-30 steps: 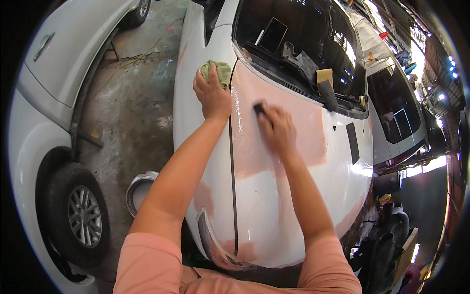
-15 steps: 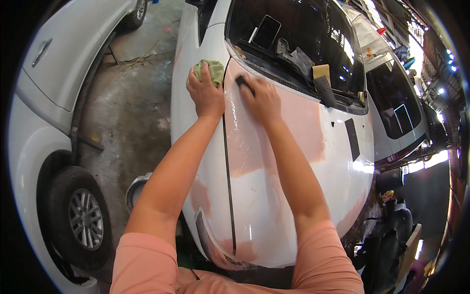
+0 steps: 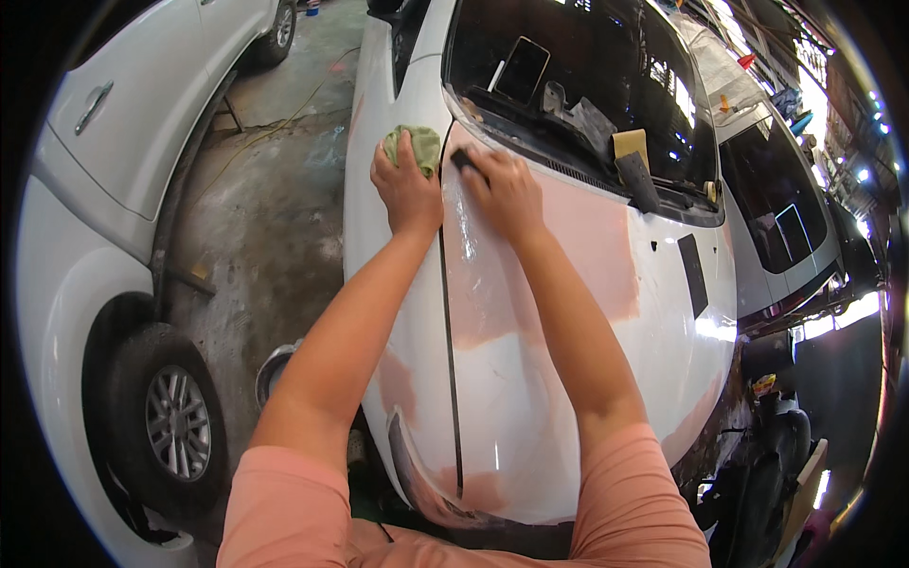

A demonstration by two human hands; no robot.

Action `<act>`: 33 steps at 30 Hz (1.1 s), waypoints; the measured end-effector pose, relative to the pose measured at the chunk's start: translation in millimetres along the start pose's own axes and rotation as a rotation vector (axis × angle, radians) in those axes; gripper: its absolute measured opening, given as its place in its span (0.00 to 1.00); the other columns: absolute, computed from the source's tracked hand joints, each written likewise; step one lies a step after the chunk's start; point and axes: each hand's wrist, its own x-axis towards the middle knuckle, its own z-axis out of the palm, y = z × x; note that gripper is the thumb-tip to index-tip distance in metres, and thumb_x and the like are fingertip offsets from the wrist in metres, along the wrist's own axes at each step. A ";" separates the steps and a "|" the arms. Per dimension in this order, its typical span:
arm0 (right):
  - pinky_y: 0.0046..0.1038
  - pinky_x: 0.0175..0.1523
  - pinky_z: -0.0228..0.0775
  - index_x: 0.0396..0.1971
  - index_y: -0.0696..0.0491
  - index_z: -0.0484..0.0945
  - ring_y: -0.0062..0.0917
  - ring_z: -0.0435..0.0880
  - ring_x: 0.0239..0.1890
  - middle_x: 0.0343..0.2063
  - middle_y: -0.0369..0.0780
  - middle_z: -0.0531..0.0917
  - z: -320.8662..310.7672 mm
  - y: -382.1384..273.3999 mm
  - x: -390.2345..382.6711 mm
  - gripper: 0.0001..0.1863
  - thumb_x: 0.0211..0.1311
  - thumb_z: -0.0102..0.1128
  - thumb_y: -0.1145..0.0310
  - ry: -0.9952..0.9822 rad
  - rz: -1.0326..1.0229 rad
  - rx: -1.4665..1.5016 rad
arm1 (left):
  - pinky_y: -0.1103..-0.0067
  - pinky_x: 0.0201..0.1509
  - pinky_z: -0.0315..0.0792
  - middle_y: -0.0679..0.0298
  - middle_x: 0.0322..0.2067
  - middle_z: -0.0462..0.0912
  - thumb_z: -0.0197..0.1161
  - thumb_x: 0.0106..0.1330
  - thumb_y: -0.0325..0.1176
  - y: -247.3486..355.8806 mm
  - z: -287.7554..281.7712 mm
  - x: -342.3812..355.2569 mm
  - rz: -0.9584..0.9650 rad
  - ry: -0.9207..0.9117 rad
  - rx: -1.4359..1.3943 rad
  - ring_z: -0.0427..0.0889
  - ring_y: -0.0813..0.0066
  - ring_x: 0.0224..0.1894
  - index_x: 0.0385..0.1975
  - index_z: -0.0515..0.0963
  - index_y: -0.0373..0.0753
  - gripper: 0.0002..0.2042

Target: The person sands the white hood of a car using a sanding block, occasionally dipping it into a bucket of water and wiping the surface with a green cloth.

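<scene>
My left hand (image 3: 413, 197) is closed around a crumpled green cloth (image 3: 418, 149), resting on the white fender beside the gap along the hood. Across that gap, my right hand (image 3: 511, 196) presses a small black piece of sandpaper (image 3: 462, 159) on the hood near its windshield corner; my fingers partly cover it. The white hood (image 3: 516, 388) has a large pinkish patch (image 3: 585, 241) under and around my right hand, with a wet-looking shine near the gap. Smaller pink patches show on the fender and at the front edge.
A phone (image 3: 523, 68) lies at the windshield. Yellow sandpaper (image 3: 629, 144) and a dark strip (image 3: 638, 182) sit at the glass base; another black strip (image 3: 692, 275) lies on the hood. Another white vehicle (image 3: 90, 222) stands left, a bucket (image 3: 273, 369) between. A third car is parked right.
My right hand with the sandpaper has shifted slightly left, closer to the hood gap. My left hand keeps its hold on the cloth. The whole view has moved a little.
</scene>
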 end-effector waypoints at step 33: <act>0.38 0.49 0.82 0.54 0.46 0.88 0.36 0.84 0.46 0.49 0.33 0.88 -27.9 9.6 -82.1 0.19 0.67 0.68 0.56 -0.046 -0.013 0.013 | 0.47 0.74 0.62 0.40 0.73 0.56 0.70 0.70 0.37 -20.4 -14.2 7.5 -0.055 -0.008 0.052 0.58 0.32 0.73 0.74 0.62 0.50 0.34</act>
